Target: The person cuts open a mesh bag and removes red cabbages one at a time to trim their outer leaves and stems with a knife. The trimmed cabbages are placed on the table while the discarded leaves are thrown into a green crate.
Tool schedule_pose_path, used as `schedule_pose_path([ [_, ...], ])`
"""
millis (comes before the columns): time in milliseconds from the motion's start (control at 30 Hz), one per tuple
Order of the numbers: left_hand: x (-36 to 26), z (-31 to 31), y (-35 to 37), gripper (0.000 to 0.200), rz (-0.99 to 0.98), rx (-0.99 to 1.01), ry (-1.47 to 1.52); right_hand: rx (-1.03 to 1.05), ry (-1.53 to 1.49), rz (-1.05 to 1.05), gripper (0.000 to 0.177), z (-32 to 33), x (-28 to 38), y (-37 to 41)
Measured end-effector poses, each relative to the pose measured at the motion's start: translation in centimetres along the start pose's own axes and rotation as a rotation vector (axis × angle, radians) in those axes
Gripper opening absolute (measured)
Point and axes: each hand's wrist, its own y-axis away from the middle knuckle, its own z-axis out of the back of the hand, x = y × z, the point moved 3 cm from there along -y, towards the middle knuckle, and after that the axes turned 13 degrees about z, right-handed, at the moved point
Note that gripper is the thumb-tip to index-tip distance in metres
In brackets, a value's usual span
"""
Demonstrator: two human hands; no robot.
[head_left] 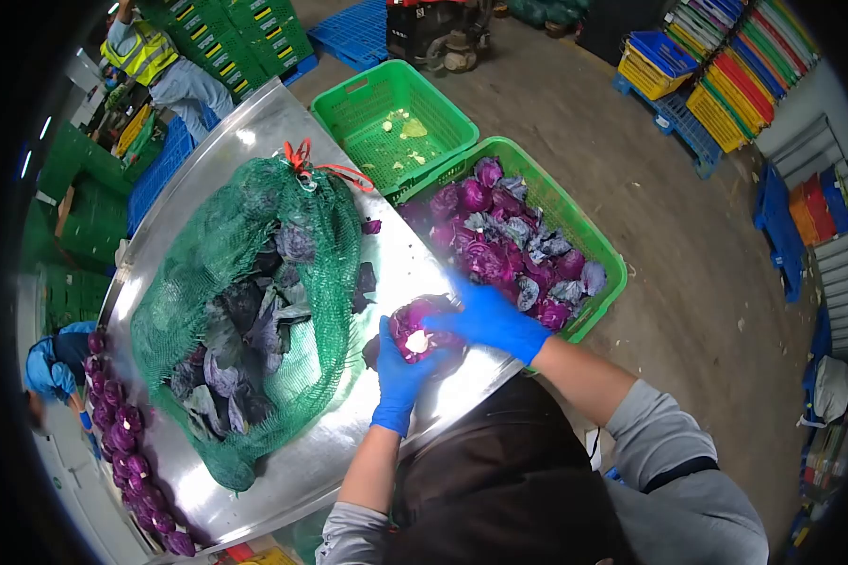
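Observation:
A red cabbage (pixel 411 320) rests near the table's front edge, its pale cut stem facing up. Around its near left side curls my left hand (pixel 400 379), in a blue glove. My right hand (pixel 496 325), also gloved in blue, grips the cabbage from the right; its fingertips are slightly blurred. Left of my hands lies a green mesh bag (pixel 334 311) holding cabbages and loose dark leaves (pixel 224 367), with a red tie (pixel 298 156) at its far end. Small leaf scraps (pixel 372 227) lie beside the bag.
A green crate (pixel 605 259) heaped with purple leaves stands right of the steel table (pixel 400 259). Another green crate (pixel 452 108) holds a few pale scraps. Red cabbages (pixel 122 438) line the table's left edge. Two people (pixel 151 56) work at the left, one bending by that row.

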Motion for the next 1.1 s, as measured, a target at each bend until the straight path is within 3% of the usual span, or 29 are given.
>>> schedule_pose_path([
  [33, -0.8, -0.1, 0.2, 0.108, -0.029, 0.005, -0.037, 0.019, 0.034, 0.126, 0.083, -2.5, -2.2, 0.1],
  [67, -1.3, -0.3, 0.4, 0.109, -0.059, 0.008, -0.072, 0.084, -0.362, -0.067, 0.082, -2.7, -2.7, 0.2],
  [167, -1.8, -0.9, 0.5, 0.107, -0.081, 0.050, -0.043, 0.146, -0.409, -0.190, 0.081, -1.9, -2.8, 0.2],
  [200, -2.3, -1.0, 0.5, 0.107, -0.088, 0.055, -0.041, 0.143, -0.164, -0.187, 0.069, -1.3, -2.7, 0.0],
  [267, -3.5, -1.0, 1.1, 0.103, -0.141, 0.018, -0.218, 0.140, -0.189, -0.177, 0.061, -0.4, -1.8, 0.0],
  [400, -3.3, -1.2, 1.4, 0.099, -0.114, 0.059, -0.091, 0.024, -0.242, -0.137, 0.041, -0.3, -2.8, 0.6],
  [433, -2.3, -1.1, 1.1, 0.099, -0.152, 0.022, -0.144, 0.023, -0.242, -0.134, 0.041, -0.9, -3.6, 0.7],
  [500, -1.8, -0.8, 1.4, 0.099, -0.194, -0.011, -0.202, -0.103, 0.143, 0.059, 0.043, -1.4, -4.9, 1.0],
  [533, -2.0, -0.7, 1.7, 0.102, -0.190, 0.026, -0.176, -0.115, 0.142, 0.056, 0.043, -1.6, -5.5, 1.7],
  [633, -0.8, 0.2, 1.6, 0.111, -0.169, 0.063, -0.074, -0.046, 0.087, -0.108, 0.035, -1.1, -8.8, 2.8],
  [700, -1.4, 0.5, 2.0, 0.116, -0.074, 0.155, 0.103, -0.256, 0.097, -0.216, 0.040, 1.0, -11.6, 2.4],
  [733, -2.1, 0.9, 1.8, 0.116, -0.147, 0.169, -0.079, -0.255, 0.129, -0.246, 0.046, 3.1, -7.7, 2.1],
  [767, -2.4, 1.5, 1.0, 0.116, -0.146, 0.166, -0.079, -0.253, 0.128, -0.244, 0.046, 1.9, -7.3, 1.1],
  [833, -3.0, 1.7, 0.3, 0.118, -0.299, 0.217, -0.475, -0.342, -0.345, 0.330, 0.052, -0.7, -5.0, -0.1],
  [900, -3.2, 1.7, 0.1, 0.120, -0.295, 0.230, -0.505, 0.255, -0.237, -0.166, 0.051, -1.4, -2.3, -0.1],
  [933, -3.2, 1.7, 0.3, 0.118, -0.296, 0.242, -0.468, 0.263, -0.421, -0.123, 0.051, -0.6, -0.7, -0.3],
  [967, -3.1, 1.9, 0.4, 0.117, -0.292, 0.253, -0.429, 0.265, -0.423, -0.119, 0.051, -1.5, -1.9, -0.6],
  [1033, -3.0, 2.1, 0.9, 0.116, -0.285, 0.260, -0.442, -0.020, -0.125, 0.408, 0.048, -3.9, -5.5, -1.3],
  [1067, -3.0, 2.0, 1.1, 0.116, -0.286, 0.266, -0.450, -0.017, -0.122, 0.407, 0.048, -4.2, -7.6, -1.1],
  [1100, -3.2, 2.0, 0.9, 0.116, -0.297, 0.268, -0.460, 0.014, -0.230, 0.108, 0.048, -4.1, -10.6, -1.3],
])
